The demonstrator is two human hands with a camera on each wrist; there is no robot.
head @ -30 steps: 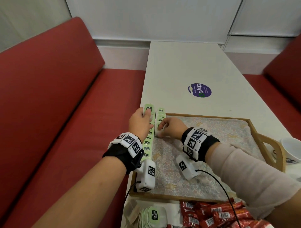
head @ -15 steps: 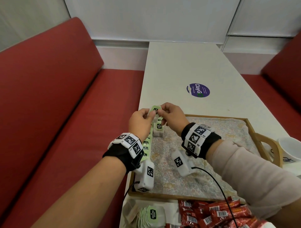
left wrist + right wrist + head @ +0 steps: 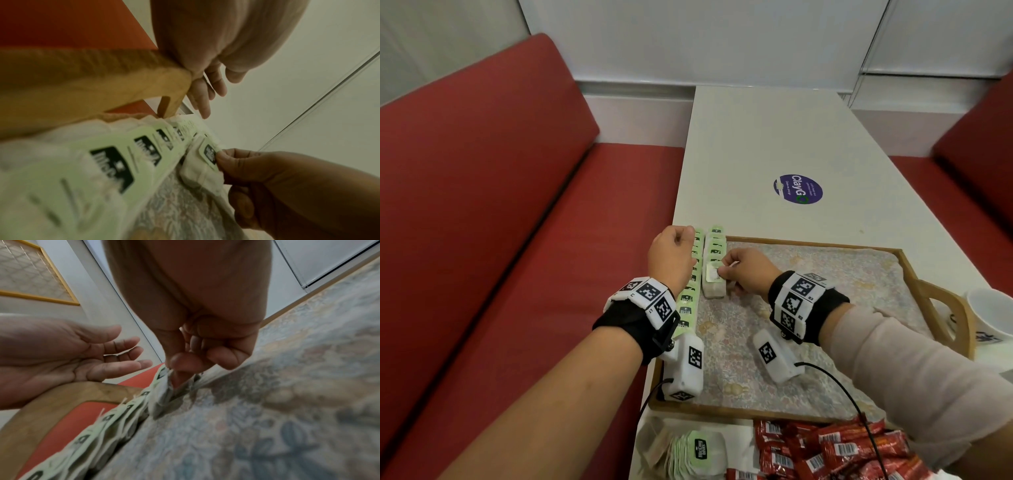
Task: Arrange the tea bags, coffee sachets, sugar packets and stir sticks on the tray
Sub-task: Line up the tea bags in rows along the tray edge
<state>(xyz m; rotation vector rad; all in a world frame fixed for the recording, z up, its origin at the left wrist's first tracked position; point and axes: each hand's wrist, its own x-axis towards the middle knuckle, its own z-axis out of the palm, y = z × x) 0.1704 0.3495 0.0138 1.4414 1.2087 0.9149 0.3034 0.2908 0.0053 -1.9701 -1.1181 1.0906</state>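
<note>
A white table (image 3: 774, 144) runs up the middle of the head view, red benches (image 3: 482, 212) on either side. On its near end sits a wooden tray (image 3: 914, 274) lined with a floral cloth (image 3: 808, 281). Along the tray's left edge lie two rows of tea bags (image 3: 686, 308), the right row shorter. At the bottom edge sit a loose pile of tea bags (image 3: 698, 452) and red sachets (image 3: 825, 448); a white cup (image 3: 993, 315) shows at far right. The left hand (image 3: 671, 257) hovers beside the rows over the tray's left handle, fingers loosely spread and holding nothing. The right hand (image 3: 746, 270) pinches the tag of the nearest tea bag (image 3: 714, 284) in the short row.
</note>
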